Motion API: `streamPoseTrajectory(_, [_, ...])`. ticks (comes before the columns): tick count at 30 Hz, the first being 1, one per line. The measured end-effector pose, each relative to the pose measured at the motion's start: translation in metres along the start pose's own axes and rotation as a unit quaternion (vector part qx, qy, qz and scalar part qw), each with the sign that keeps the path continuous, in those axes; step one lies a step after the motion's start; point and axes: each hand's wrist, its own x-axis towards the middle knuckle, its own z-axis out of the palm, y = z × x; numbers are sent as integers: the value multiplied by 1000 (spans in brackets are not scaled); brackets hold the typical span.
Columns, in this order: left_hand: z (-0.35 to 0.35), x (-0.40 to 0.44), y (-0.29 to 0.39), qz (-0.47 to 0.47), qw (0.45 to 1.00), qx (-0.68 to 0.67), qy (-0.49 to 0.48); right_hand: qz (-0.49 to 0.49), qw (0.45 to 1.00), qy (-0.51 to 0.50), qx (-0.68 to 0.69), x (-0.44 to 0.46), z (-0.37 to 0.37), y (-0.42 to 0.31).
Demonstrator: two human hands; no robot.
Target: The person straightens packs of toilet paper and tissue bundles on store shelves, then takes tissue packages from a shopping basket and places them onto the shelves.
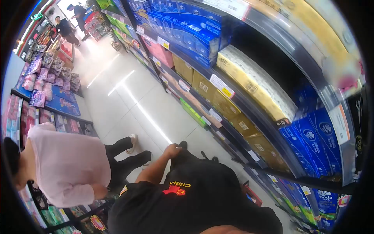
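My left hand [173, 150] is at the front of my black clothing [198, 175], its fingers curled in against the dark cloth. Whether it pinches the cloth or something small cannot be made out. The shirt carries yellow letters and a red patch [174, 190]. My right hand does not show; a bit of skin is at the bottom edge. Low on the right, beside my body, is a red and dark object [253, 194], partly hidden.
A person in a pale pink top [72, 163] stands close on the left by shelves of packets. Shelves with blue packs [311, 136] and gold boxes [249, 84] line the right. Two people [66, 30] [79, 15] are far down the tiled aisle [132, 97].
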Motion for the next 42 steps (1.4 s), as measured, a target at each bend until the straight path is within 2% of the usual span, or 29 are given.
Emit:
streamPoseTrajectory(3, [-39, 42, -18, 23, 999, -34, 25, 139, 990, 3, 30, -4, 32, -66])
streamPoseTrajectory(4, [-44, 61, -26, -9, 995, -102, 21, 148, 989, 1, 24, -5, 42, -86])
streamPoseTrajectory(5, [-58, 67, -20, -4, 989, -141, 38, 154, 988, -2, 14, -5, 54, -106])
streamPoseTrajectory(8, [-90, 104, 0, 45, 963, -243, 103, 156, 988, -10, -16, -4, 92, -160])
streamPoseTrajectory(12, [-186, 94, 97, 101, 917, -368, 120, 159, 986, -15, -52, -3, 134, -217])
streamPoseTrajectory(14, [-230, 97, 134, 148, 900, -388, 129, 152, 984, -18, -89, -5, 148, -237])
streamPoseTrajectory(16, [-264, 93, 173, 204, 866, -416, 187, 107, 977, -24, -183, -6, 158, -247])
streamPoseTrajectory(17, [-280, 92, 188, 206, 862, -419, 197, 61, 988, -32, -140, -10, 156, -258])
streamPoseTrajectory(20, [-308, 121, 218, 254, 836, -419, 248, 188, 970, -41, -146, 1, 158, -236])
streamPoseTrajectory(21, [-314, 130, 226, 275, 823, -418, 268, 230, 972, -25, -31, -2, 156, -235])
streamPoseTrajectory(22, [-318, 136, 233, 282, 817, -426, 267, 204, 978, -15, -37, -3, 159, -234])
streamPoseTrajectory(24, [-330, 137, 250, 297, 802, -443, 268, 148, 988, 5, -50, 2, 162, -177])
streamPoseTrajectory(27, [-339, 132, 264, 281, 823, -435, 235, 53, 963, -5, -264, 8, 160, -229])
streamPoseTrajectory(29, [-343, 131, 272, 277, 822, -446, 222, 49, 992, 14, -117, 16, 161, -244])
streamPoseTrajectory(31, [-341, 139, 275, 263, 816, -459, 234, 110, 993, 33, 26, 27, 159, -254])
streamPoseTrajectory(33, [-344, 152, 272, 259, 822, -457, 220, 232, 958, 49, 161, 38, 156, -275])
streamPoseTrajectory(37, [-351, 168, 270, 232, 850, -405, 245, 265, 940, 60, 205, 31, 155, -292])
streamPoseTrajectory(39, [-356, 170, 271, 186, 873, -412, 182, 302, 917, 91, 243, 31, 159, -288])
streamPoseTrajectory(40, [-358, 171, 274, 164, 882, -415, 149, 263, 942, 95, 184, 34, 165, -279])
streamPoseTrajectory(42, [-354, 159, 277, 223, 873, -404, 158, 204, 971, 92, 78, 38, 184, -228])
